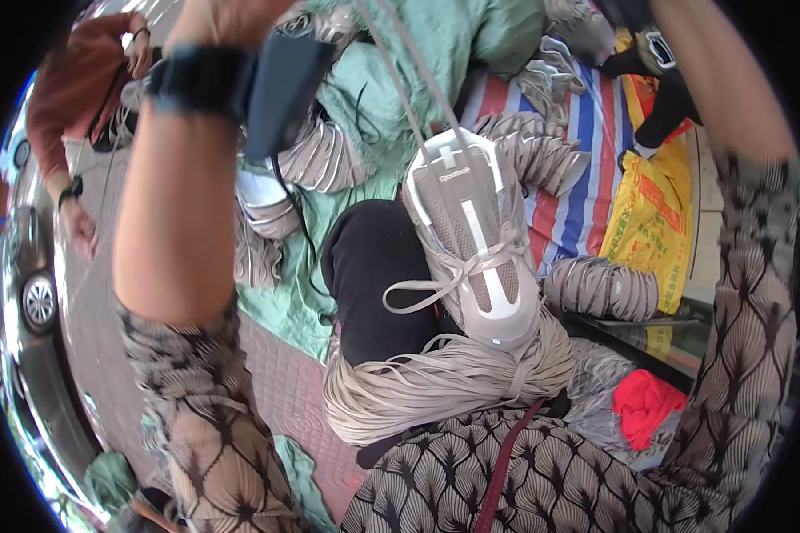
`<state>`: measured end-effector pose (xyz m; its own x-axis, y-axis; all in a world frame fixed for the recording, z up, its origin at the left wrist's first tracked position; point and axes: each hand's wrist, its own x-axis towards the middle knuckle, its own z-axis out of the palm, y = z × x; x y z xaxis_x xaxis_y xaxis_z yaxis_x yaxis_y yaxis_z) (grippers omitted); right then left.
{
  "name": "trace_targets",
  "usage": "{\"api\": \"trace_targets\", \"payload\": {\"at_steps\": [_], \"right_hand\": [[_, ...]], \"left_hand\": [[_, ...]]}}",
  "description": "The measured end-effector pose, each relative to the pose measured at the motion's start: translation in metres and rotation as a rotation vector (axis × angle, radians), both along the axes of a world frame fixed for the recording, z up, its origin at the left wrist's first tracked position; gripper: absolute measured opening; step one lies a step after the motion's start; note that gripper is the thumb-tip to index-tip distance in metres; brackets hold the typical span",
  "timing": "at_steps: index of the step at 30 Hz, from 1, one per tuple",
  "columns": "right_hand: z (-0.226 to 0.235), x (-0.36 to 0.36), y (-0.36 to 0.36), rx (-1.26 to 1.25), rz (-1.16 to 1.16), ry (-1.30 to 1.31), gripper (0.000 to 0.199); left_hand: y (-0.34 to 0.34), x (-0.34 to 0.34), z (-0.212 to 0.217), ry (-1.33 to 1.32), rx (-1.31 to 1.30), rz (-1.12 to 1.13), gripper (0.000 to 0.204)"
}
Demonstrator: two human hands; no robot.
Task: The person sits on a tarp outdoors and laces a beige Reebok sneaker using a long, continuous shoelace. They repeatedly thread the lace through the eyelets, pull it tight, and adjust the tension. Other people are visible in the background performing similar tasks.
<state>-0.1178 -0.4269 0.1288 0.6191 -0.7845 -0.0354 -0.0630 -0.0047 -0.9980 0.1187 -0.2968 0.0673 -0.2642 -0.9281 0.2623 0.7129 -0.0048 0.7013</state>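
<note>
Left forearm [176, 213] nearest; left hand [231, 19] cropped, right hand out of view, grips I cannot tell; sneaker [476, 229] laces [419, 67] stretch upward.

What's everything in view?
Laced mesh shoe: one, beige, centre
Flat shoelace bundle: one, beige, lap
Ridged fabric stacks: several, beige, around shoe
Crumpled fabric: several, green, top and left
Striped woven sheet: one, red-white-blue, right
Plastic bag: at least one, yellow, right
Crumpled cloth: one, red, lower right
Parked car: at least one, dark, far left
Long-sleeved person: one, rust, left
Wrist strap: one, black, left forearm
Own knee: one, black, centre
Own left hand: one, bare, top
Own right forearm: one, patterned sleeve, right
</note>
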Motion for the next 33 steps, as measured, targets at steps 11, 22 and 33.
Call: {"api": "trace_targets", "payload": {"at_steps": [11,22,33], "right_hand": [[-0.143,0.008,0.098,0.286,0.036,-0.117,0.027],[-0.207,-0.047,0.179,-0.002,0.223,0.175,0.033],[-0.229,-0.050,0.236,-0.085,0.005,0.210,0.034]], "left_hand": [[0.054,-0.050,-0.010,-1.413,-0.297,0.879,0.024],[0.220,-0.153,-0.143,-1.523,-0.407,0.285,0.016],[0.234,-0.161,-0.138,-1.382,-0.366,-0.003,0.010]]}}
